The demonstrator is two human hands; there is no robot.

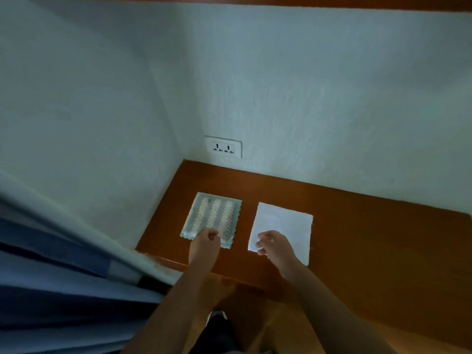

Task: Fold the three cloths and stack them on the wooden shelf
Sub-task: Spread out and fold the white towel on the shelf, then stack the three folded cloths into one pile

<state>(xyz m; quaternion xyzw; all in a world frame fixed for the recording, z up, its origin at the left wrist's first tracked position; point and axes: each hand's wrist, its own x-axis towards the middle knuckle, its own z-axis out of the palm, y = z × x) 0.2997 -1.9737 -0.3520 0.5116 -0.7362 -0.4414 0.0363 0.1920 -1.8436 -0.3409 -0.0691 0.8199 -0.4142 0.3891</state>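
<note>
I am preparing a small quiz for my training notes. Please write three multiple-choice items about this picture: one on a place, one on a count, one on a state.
1. Where does the patterned cloth lie?
A) left of the white cloth
B) right of it
C) on top of it

2. How many cloths show on the wooden shelf?
A) one
B) two
C) three

3. How does the white cloth lie?
A) flat
B) crumpled into a ball
C) hanging over the front edge

Key: 1 A, a strip of bare wood parts the two; 2 B, only these two are in view; 3 A, its edges run straight and it lies flat on the wood.
</note>
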